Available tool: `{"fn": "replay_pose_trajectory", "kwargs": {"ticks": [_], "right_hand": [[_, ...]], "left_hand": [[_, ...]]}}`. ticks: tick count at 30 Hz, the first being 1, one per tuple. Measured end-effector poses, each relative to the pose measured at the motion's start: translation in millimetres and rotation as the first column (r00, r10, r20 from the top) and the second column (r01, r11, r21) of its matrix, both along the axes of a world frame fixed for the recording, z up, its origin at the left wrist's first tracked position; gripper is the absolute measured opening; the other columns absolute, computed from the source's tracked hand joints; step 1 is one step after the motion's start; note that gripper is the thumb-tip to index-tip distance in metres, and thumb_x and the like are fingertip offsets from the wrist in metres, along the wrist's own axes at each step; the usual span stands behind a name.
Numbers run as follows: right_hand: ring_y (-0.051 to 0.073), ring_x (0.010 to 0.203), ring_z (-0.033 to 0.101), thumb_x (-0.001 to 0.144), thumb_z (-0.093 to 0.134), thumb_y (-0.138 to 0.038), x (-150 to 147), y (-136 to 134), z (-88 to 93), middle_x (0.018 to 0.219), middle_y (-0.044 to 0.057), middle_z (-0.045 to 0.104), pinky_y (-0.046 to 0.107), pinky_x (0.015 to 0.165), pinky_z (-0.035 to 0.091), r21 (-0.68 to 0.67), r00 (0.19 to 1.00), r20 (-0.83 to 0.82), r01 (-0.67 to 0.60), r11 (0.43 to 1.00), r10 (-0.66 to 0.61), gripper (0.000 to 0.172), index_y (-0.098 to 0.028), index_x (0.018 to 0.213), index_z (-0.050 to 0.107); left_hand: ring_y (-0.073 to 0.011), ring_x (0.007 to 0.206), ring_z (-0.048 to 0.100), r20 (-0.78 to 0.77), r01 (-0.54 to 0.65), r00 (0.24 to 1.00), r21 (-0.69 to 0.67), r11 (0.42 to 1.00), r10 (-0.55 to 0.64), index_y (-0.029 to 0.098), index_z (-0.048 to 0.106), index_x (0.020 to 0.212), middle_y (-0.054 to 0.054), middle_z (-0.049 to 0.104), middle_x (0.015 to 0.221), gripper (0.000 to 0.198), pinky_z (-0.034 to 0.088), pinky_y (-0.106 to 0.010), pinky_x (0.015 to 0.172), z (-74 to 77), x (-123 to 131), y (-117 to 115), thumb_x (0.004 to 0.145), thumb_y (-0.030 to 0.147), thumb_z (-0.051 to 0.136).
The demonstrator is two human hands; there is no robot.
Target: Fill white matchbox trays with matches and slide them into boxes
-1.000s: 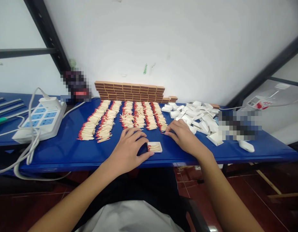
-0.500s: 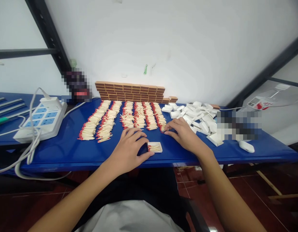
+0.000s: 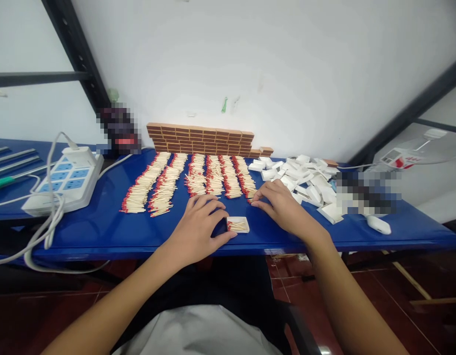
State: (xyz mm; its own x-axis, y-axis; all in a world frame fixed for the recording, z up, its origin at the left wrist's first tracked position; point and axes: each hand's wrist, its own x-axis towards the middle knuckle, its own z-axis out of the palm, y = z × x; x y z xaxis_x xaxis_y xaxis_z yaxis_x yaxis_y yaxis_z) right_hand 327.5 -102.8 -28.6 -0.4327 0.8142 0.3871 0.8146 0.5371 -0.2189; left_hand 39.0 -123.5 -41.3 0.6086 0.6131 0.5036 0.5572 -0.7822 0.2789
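Touching left hand (image 3: pixel 197 227), apart from right hand (image 3: pixel 282 207): matchbox tray (image 3: pixel 239 225).

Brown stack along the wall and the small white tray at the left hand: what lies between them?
In the head view, rows of loose matches, then a strip of blue table nearest the tray.

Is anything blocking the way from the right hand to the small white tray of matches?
Nothing visible: only blue tabletop shows between the right hand, at the near end of the rightmost match row, and the white tray. The left hand holds the tray's left end, away from that path.
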Motion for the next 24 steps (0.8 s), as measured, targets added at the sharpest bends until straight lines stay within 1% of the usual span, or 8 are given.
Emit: {"fn": "replay_pose_trajectory", "kwargs": {"ticks": [4, 8, 12, 16, 19, 22, 24], "right_hand": [[0.031, 0.100, 0.055, 0.105, 0.060, -0.030, 5.1, 1.8, -2.1, 0.104, 0.010, 0.067, 0.050, 0.093, 0.048, -0.012, 1.000, 0.000, 0.024, 1.000, -0.024, 0.011, -0.024, 0.099, 0.067], [0.031, 0.099, 0.054, 0.105, 0.060, -0.029, 10.3, 5.2, -6.8, 0.102, 0.010, 0.067, 0.049, 0.092, 0.048, -0.026, 0.999, 0.010, 0.032, 0.999, -0.032, 0.013, -0.023, 0.095, 0.066], [0.031, 0.097, 0.054, 0.105, 0.060, -0.028, 7.8, 0.3, -2.8, 0.101, 0.010, 0.067, 0.048, 0.090, 0.047, -0.033, 0.999, 0.014, 0.032, 0.999, -0.032, 0.013, -0.023, 0.094, 0.065], [0.031, 0.101, 0.055, 0.108, 0.056, -0.029, -9.8, -19.4, 12.2, 0.103, 0.009, 0.066, 0.047, 0.091, 0.048, -0.045, 1.000, -0.020, 0.003, 0.999, -0.004, 0.014, -0.024, 0.097, 0.064], [0.031, 0.100, 0.055, 0.107, 0.059, -0.030, -34.4, -38.0, 22.2, 0.102, 0.009, 0.066, 0.046, 0.089, 0.047, -0.042, 0.999, 0.027, -0.018, 0.999, 0.019, 0.014, -0.024, 0.096, 0.062], [0.030, 0.101, 0.056, 0.107, 0.059, -0.026, -56.7, -49.3, 25.4, 0.103, 0.010, 0.067, 0.044, 0.086, 0.047, -0.067, 0.994, 0.095, -0.054, 0.996, 0.060, 0.012, -0.023, 0.095, 0.063], [0.029, 0.101, 0.056, 0.107, 0.060, -0.027, -61.6, -50.3, 25.1, 0.104, 0.010, 0.068, 0.044, 0.085, 0.047, -0.073, 0.992, 0.103, -0.066, 0.995, 0.074, 0.011, -0.023, 0.097, 0.063]], "left_hand": [[-0.0320, 0.130, 0.058, 0.002, 0.000, 1.000, 0.003, 1.000, 0.000, 0.022, 0.074, 0.105, -0.009, 0.075, 0.124, 0.024, 0.038, -0.054, 0.114, -0.1, -0.2, -0.2, 0.095, 0.044, 0.078], [-0.0323, 0.131, 0.058, 0.006, 0.001, 1.000, 0.009, 1.000, -0.001, 0.022, 0.074, 0.105, -0.009, 0.075, 0.124, 0.024, 0.038, -0.054, 0.114, -0.7, -0.3, -0.1, 0.095, 0.044, 0.078], [-0.0322, 0.130, 0.059, 0.006, -0.001, 1.000, 0.016, 1.000, 0.000, 0.021, 0.074, 0.105, -0.009, 0.075, 0.124, 0.026, 0.038, -0.054, 0.114, -1.0, -0.1, -0.2, 0.095, 0.043, 0.079], [-0.0313, 0.129, 0.060, 0.013, 0.007, 1.000, 0.029, 1.000, -0.008, 0.020, 0.074, 0.107, -0.009, 0.075, 0.123, 0.028, 0.039, -0.053, 0.113, -0.8, 0.1, 0.0, 0.095, 0.045, 0.078], [-0.0304, 0.127, 0.061, 0.014, 0.014, 1.000, 0.038, 0.999, -0.014, 0.021, 0.074, 0.107, -0.008, 0.076, 0.121, 0.027, 0.040, -0.051, 0.112, 0.1, 0.4, 0.2, 0.095, 0.044, 0.078], [-0.0302, 0.127, 0.061, 0.009, 0.015, 1.000, 0.042, 0.999, -0.015, 0.020, 0.074, 0.108, -0.008, 0.075, 0.121, 0.026, 0.040, -0.050, 0.111, 0.4, 0.4, 0.1, 0.095, 0.042, 0.078], [-0.0303, 0.128, 0.060, 0.006, 0.013, 1.000, 0.040, 0.999, -0.013, 0.020, 0.074, 0.109, -0.008, 0.075, 0.122, 0.026, 0.039, -0.050, 0.111, -0.3, 0.2, 0.0, 0.096, 0.043, 0.077]]}}
